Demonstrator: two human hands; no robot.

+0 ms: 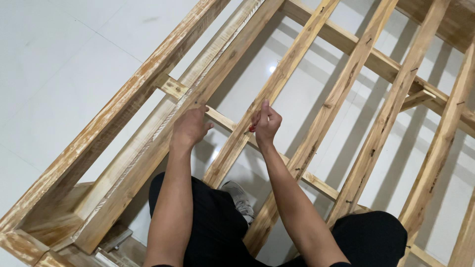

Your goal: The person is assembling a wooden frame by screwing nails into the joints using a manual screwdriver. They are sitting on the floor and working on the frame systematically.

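Two hands raised to a bare wooden frame, seen from above

The left hand (pixel 189 127) is curled with its fingertips pressed against a thick beam (pixel 163 143) of the wooden frame (pixel 376 133), where a thin crosspiece (pixel 225 121) meets it. The right hand (pixel 265 123) is closed around a small red-tipped object (pixel 252 128), too hidden to be identified, and is held just beside a slanted slat (pixel 257 106), thumb up. Several more slats are seen well apart to the right. A grey shoe (pixel 240 198) is planted on the white tiled floor (pixel 59 74) beneath the frame, between dark trouser legs
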